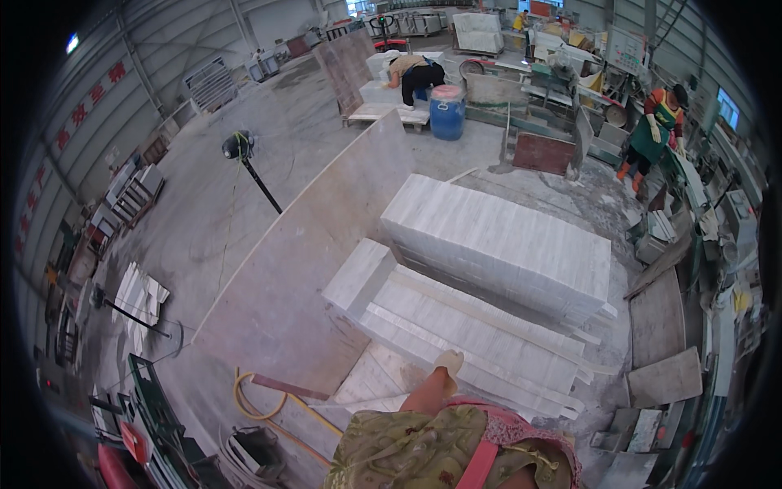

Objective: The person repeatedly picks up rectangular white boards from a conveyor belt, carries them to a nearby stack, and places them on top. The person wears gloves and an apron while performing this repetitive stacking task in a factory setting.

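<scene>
My left hand (450,362), in a pale glove, is at the near side of a low row of thin white stone slabs (476,333) packed on edge. Its fingers look curled, but whether they grip anything is hidden. Pale flat strips (427,333) run lengthwise over this row. A raised block of white slabs (360,275) stands at its left end. Behind lies a taller, longer row of upright slabs (501,235). My right hand is out of view; part of that arm shows at the bottom edge, beside my patterned sleeve and pink apron.
A large upright board (305,257) stands left of the slabs. A yellow hose (259,415) lies near its lower end. One person (418,70) bends over slabs beside a blue barrel (447,116); another (657,131) stands at machinery on the right. Loose boards (663,376) stand at right.
</scene>
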Demonstrator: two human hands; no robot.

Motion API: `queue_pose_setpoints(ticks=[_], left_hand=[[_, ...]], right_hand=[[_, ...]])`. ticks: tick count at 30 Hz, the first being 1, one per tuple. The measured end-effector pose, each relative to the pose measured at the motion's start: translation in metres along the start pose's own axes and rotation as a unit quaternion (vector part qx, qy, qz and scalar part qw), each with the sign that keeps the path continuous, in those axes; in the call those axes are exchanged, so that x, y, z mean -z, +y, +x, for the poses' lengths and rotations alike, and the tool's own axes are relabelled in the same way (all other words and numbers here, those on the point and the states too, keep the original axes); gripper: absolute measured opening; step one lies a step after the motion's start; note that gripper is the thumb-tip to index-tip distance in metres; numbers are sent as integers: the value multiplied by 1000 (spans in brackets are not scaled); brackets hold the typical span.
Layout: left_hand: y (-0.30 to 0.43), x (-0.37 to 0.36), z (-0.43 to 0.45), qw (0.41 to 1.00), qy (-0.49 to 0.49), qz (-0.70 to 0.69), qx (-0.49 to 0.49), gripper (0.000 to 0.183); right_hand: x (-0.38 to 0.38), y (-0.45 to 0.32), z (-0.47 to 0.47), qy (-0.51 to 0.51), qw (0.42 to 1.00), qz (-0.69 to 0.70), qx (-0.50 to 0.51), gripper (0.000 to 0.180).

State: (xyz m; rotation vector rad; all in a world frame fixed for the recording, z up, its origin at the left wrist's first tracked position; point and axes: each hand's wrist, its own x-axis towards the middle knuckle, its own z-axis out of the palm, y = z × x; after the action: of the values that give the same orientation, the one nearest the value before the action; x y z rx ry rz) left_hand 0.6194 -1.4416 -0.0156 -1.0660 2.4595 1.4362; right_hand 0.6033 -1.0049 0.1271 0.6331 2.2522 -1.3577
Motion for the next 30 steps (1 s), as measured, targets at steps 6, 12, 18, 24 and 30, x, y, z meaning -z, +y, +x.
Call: queue_pose_setpoints(ticks=[6,12,18,24,30], left_hand=[[23,17,-1,995,-80,15,64,57],[31,16,3,996,-80,19,31,56],[14,5,10,1000,-7,4,-14,46],[7,5,7,1000,1,-4,-5,45],[11,4,11,1000,8,3,-15,46]], right_hand=[[2,3,-1,3,1000,-3,3,35],[10,10,-3,8,1000,-2,5,35],[13,23,-1,14,1000,-15,15,35],[-8,4,-34,136,985,-68,87,34],[21,-20,-33,-19,1000,-12,3,29]])
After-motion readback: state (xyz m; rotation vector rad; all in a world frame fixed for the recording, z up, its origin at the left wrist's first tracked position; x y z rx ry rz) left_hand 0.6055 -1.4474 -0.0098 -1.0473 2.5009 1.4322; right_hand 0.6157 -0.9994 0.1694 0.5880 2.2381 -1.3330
